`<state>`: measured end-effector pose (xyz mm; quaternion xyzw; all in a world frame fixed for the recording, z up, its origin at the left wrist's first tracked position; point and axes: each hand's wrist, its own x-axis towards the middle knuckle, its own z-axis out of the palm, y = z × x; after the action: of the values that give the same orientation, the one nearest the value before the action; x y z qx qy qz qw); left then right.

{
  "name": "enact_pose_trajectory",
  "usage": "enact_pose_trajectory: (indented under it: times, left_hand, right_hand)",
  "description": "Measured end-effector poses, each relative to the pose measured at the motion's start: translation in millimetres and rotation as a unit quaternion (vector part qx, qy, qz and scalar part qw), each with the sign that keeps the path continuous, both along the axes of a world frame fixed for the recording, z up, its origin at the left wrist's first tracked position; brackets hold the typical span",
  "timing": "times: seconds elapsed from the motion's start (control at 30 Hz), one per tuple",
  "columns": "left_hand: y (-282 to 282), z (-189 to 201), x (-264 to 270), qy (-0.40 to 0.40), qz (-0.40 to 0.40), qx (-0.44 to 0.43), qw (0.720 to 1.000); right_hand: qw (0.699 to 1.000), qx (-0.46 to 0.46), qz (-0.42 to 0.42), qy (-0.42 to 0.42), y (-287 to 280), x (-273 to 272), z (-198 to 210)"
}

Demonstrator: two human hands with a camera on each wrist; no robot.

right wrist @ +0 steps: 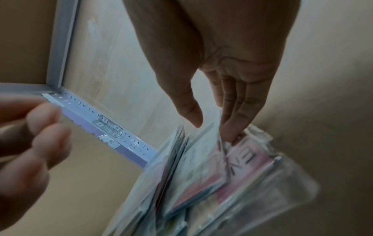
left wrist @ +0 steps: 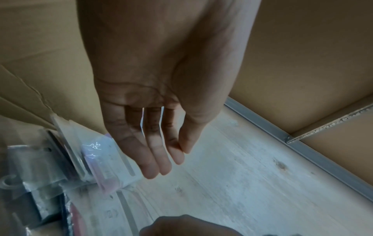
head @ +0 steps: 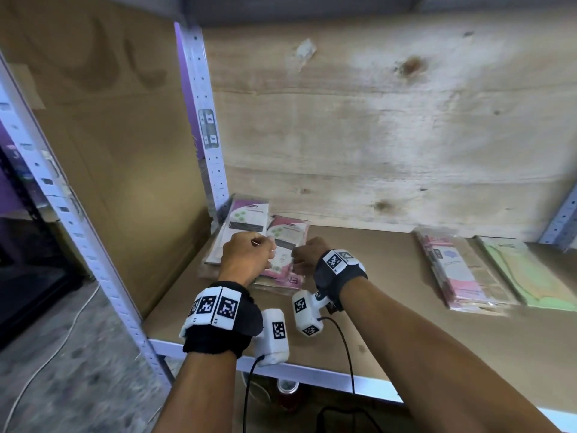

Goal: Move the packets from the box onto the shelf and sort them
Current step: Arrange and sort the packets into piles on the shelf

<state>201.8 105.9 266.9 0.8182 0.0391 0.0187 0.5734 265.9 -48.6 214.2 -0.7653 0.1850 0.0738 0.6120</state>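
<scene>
Presently, both hands work over a loose pile of clear-wrapped packets (head: 249, 242) lying at the back left corner of the shelf (head: 390, 323), against the perforated metal upright (head: 206, 126). The left hand (head: 246, 256) hovers above the pile; the left wrist view shows its fingers (left wrist: 155, 153) straight and relaxed, thumb tip resting against the forefinger, with nothing held. The right hand (head: 307, 253) reaches down to the pink packet (right wrist: 242, 161) on top of the pile; the right wrist view shows its fingertips (right wrist: 230, 132) touching that packet's clear wrapper, thumb held apart, and whether they pinch the wrapper cannot be told. Two sorted stacks lie well apart to the right on the same board: a stack of pink packets (head: 459, 273) and, just beside it, a stack of green packets (head: 527, 273). A plywood panel (head: 390, 120) closes the back, and a cardboard sheet (head: 118, 151) stands at the left side.
</scene>
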Motion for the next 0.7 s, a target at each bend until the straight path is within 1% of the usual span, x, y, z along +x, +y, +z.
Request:
enact_pose_trajectory:
  times: [0.13,0.27,0.3,0.37,0.43,0.53,0.57,0.63,0.7]
  left_hand:
    - [1.9,0.0,1.0,-0.008,-0.001,0.022,1.000]
    - [12.9,0.1,7.5,-0.013,0.008,0.023,1.000]
    - [15.9,0.6,8.7,-0.015,0.011,0.020,1.000]
    - [22.3,1.4,11.2,-0.021,0.016,0.018,0.999]
    - [28.1,2.7,13.1,-0.021,0.014,0.026,0.999]
    - [31.5,3.3,11.2,-0.013,0.006,0.046,0.999]
    - [30.9,2.8,10.0,-0.016,-0.006,0.067,0.998]
    - [26.4,2.4,4.3,-0.021,-0.068,0.129,0.989]
    - [16.9,1.3,-5.1,-0.009,-0.145,0.210,0.967]
  right_hand:
    - [1.000,0.017,0.011,-0.003,3.9,6.1,-0.3]
    - [0.999,-0.036,0.002,-0.003,8.3,17.1,3.6]
    - [0.999,-0.034,0.003,-0.004,9.6,16.8,5.2]
    - [1.000,0.016,0.006,-0.013,11.2,12.1,9.0]
    - [0.997,0.070,-0.008,-0.015,7.5,4.1,12.8]
    - [0.989,0.143,-0.012,-0.033,-2.9,-14.8,23.6]
    - [0.988,0.147,-0.013,-0.050,-9.2,-23.0,29.0]
    - [0.985,0.150,-0.016,-0.088,-24.5,-38.6,39.6]
    - [0.981,0.164,-0.011,-0.100,-41.4,-56.2,52.0]
